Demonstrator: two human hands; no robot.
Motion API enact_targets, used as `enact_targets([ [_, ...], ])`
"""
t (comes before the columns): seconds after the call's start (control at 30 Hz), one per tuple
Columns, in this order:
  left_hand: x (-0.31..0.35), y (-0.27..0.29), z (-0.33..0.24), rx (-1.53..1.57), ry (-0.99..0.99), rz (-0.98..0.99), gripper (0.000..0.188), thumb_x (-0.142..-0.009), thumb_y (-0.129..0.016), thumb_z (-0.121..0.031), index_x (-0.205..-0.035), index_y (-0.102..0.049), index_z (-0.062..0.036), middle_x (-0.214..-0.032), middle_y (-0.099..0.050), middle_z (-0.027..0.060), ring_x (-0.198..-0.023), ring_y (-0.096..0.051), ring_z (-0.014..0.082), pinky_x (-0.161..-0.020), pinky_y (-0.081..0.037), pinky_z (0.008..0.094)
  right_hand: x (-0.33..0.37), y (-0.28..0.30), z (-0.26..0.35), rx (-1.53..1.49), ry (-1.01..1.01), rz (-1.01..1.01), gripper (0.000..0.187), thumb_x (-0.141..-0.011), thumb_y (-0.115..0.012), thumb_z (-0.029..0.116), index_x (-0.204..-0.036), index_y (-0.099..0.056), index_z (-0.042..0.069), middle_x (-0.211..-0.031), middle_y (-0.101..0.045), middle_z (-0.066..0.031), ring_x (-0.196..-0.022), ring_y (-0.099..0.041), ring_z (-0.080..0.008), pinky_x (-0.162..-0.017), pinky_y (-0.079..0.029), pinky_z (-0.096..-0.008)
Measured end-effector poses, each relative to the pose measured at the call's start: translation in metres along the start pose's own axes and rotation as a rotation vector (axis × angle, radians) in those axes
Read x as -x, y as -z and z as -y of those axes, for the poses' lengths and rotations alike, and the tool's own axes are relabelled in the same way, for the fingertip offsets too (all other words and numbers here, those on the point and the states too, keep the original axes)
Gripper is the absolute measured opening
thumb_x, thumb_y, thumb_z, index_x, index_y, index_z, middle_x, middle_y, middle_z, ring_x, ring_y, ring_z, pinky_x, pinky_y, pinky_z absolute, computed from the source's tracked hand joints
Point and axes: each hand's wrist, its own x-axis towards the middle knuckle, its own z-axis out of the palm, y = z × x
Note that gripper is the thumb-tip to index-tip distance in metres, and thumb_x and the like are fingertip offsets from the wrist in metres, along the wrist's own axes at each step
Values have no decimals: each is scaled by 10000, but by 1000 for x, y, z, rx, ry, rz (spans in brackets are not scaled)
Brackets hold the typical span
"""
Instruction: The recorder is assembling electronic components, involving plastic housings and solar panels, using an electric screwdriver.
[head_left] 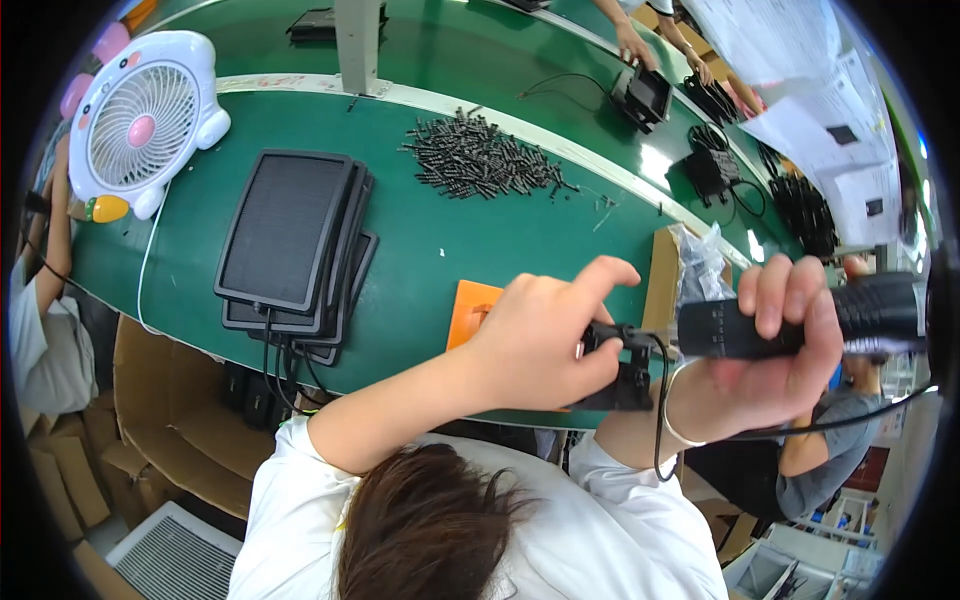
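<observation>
My right hand (800, 320) wraps round a black electric screwdriver (720, 330), held nearly level with its bit end pointing left. My left hand (545, 340) is closed on a small black plastic bracket (628, 385), thumb bent over it and index finger raised. The screwdriver's tip meets or nearly meets the bracket; contact is hard to tell. A thin black cable (662, 400) loops down beside the bracket. Below the left hand, an orange block (470, 312) sits on the green bench, partly covered by the wrist.
Stacked black flat panels (285, 230) with trailing cables lie at the left. Beyond are a heap of small black screw-like pieces (480, 155) and a white fan (140, 130). A cardboard box (662, 285) holds clear plastic bags. Across the bench, another person's hand (632, 45) touches a black device.
</observation>
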Motion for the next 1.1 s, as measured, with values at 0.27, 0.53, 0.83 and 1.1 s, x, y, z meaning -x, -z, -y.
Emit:
enact_targets([
  [0.27, -5, 3, 1, 15, -22, -10, 412, -686, -610, -119, -1068, -464, -74, -664, -646, 105, -492, -589, 250, -503, -466, 337, 0, -17, -4, 185, 180, -366, 274, -747, -631, 23, -946, -448, -17, -621, -519, -75, -500, -505, -138, -497, -454, -255],
  [0.53, -4, 3, 2, -4, -37, -5, 402, -717, -601, -128, -1091, -466, -68, -705, -662, 115, -452, -556, 232, -479, -431, 310, 14, -26, -7, 124, 263, -510, 356, -778, -667, 48, -1031, -419, 13, -739, -566, -66, -558, -543, -119, -563, -458, -230],
  [0.83, 56, 10, 22, -7, -339, -388, 301, -783, -598, -121, -1033, -516, 27, -958, -559, 132, -878, -557, 227, -762, -453, 311, 27, 74, 16, 407, 321, -582, 257, -814, -616, 44, -1021, -474, -10, -736, -549, -79, -626, -543, -149, -651, -463, -273],
  [1.1, 65, -27, 50, 86, 33, -244, 327, -647, -514, 76, -967, -541, 15, -753, -544, 152, -665, -545, 293, -613, -433, 315, 72, 124, -22, 1290, 220, -558, 607, -816, -642, 129, -1285, -295, -37, -1070, -395, -127, -978, -428, -191, -815, -398, -299],
])
